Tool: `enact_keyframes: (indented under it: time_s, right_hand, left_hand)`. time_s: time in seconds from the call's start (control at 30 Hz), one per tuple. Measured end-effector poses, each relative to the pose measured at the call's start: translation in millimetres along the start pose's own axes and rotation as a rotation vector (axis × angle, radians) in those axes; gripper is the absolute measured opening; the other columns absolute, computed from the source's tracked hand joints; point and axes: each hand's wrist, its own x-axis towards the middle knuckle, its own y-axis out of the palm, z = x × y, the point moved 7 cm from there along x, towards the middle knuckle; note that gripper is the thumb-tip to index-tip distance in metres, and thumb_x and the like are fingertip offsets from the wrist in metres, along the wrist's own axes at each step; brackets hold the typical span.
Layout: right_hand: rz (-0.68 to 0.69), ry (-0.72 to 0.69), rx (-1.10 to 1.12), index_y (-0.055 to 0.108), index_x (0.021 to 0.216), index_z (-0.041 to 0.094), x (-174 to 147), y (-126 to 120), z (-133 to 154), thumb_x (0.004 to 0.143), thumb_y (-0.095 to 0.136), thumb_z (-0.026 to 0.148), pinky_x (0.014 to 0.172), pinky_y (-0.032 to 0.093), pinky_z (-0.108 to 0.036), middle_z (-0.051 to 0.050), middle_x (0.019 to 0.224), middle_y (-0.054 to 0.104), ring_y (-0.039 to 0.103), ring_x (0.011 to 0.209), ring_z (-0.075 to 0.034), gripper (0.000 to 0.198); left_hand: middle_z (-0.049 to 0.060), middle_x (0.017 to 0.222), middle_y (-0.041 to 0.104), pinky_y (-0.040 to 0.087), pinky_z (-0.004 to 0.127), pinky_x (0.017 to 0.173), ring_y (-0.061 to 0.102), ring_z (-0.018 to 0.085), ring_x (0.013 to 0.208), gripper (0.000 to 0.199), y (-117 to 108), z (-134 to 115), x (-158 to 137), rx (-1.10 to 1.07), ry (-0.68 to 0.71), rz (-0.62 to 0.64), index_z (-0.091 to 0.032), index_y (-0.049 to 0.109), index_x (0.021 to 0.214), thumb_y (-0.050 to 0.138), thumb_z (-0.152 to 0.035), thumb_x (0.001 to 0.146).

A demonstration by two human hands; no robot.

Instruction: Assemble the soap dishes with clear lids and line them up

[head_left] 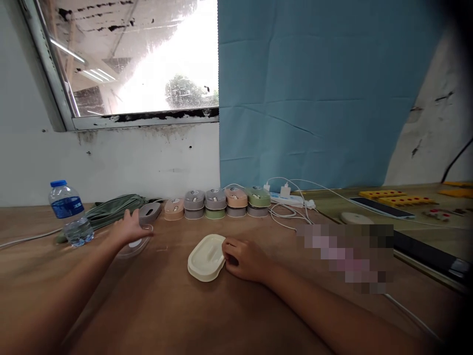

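Observation:
My right hand (pixel 244 259) has its fingers curled on the right edge of a shallow cream plastic lid (pixel 207 259), rounded oblong in shape, lying on the wooden table. Over on the left, my left hand (pixel 129 228) is stretched out with its fingers spread. It hovers at a clear plastic lid (pixel 129 250); whether the thumb touches that lid I cannot tell. Just beyond the fingers lies a grey lid (pixel 150 212) with an oblong recess. A row of small oval boxes in grey, pink and green (pixel 215 199), mostly stacked in pairs, stands behind.
A water bottle (pixel 70 214) with a blue cap leans at the left beside a dark green cloth bag (pixel 114 209). White cables and a power strip (pixel 291 198) lie at the back right. Farther right are a phone (pixel 382 208) and yellow pieces (pixel 406 200). A blurred patch covers something nearby.

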Motion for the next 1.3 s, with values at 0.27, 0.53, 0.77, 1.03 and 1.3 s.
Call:
enact_keyframes:
  time_s: [0.27, 0.53, 0.77, 1.03, 1.3]
  right_hand:
    - [0.003, 0.011, 0.011, 0.049, 0.069, 0.019, 1, -4, 2, 0.066, 0.046, 0.01, 0.059, 0.034, -0.021, 0.0, 0.076, 0.055, 0.049, 0.064, -0.012, 0.01]
    - [0.001, 0.063, 0.097, 0.048, 0.068, 0.02, 0, -1, -3, 0.064, 0.047, 0.009, 0.062, 0.037, -0.021, 0.0, 0.079, 0.056, 0.05, 0.067, -0.013, 0.012]
    - [-0.015, 0.045, 0.119, 0.048, 0.068, 0.02, 0, -2, -3, 0.064, 0.047, 0.009, 0.065, 0.038, -0.022, -0.001, 0.081, 0.057, 0.051, 0.07, -0.014, 0.011]
    - [-0.038, 0.041, 0.108, 0.048, 0.067, 0.019, 0, -3, -3, 0.063, 0.047, 0.008, 0.065, 0.038, -0.022, -0.001, 0.08, 0.057, 0.052, 0.071, -0.013, 0.012]
    - [-0.04, -0.012, 0.076, 0.045, 0.065, 0.019, 1, -3, -1, 0.063, 0.048, 0.009, 0.061, 0.036, -0.021, 0.001, 0.073, 0.054, 0.049, 0.066, -0.012, 0.011]
  left_hand:
    - [0.027, 0.127, 0.038, 0.034, 0.041, 0.089, 0.038, 0.038, 0.116, 0.099, 21, 48, -42, -0.046, -0.178, 0.042, 0.0, 0.022, 0.127, 0.057, -0.057, 0.054]
    - [0.023, 0.127, 0.038, 0.032, 0.038, 0.093, 0.037, 0.034, 0.118, 0.091, 21, 61, -40, -0.117, -0.245, -0.093, -0.004, 0.026, 0.126, 0.057, -0.053, 0.056]
    - [0.022, 0.127, 0.037, 0.031, 0.037, 0.095, 0.035, 0.032, 0.119, 0.087, 24, 69, -37, -0.189, -0.23, -0.129, -0.005, 0.03, 0.124, 0.056, -0.054, 0.057]
    - [0.02, 0.133, 0.026, 0.019, 0.044, 0.101, 0.021, 0.034, 0.125, 0.086, 14, 58, -44, -0.039, -0.152, -0.271, -0.009, 0.034, 0.124, 0.053, -0.06, 0.058]
    - [0.012, 0.131, 0.039, 0.017, 0.039, 0.103, 0.028, 0.026, 0.124, 0.05, 29, -70, -26, 0.198, 0.541, -0.356, -0.014, 0.044, 0.119, 0.045, -0.019, 0.07]
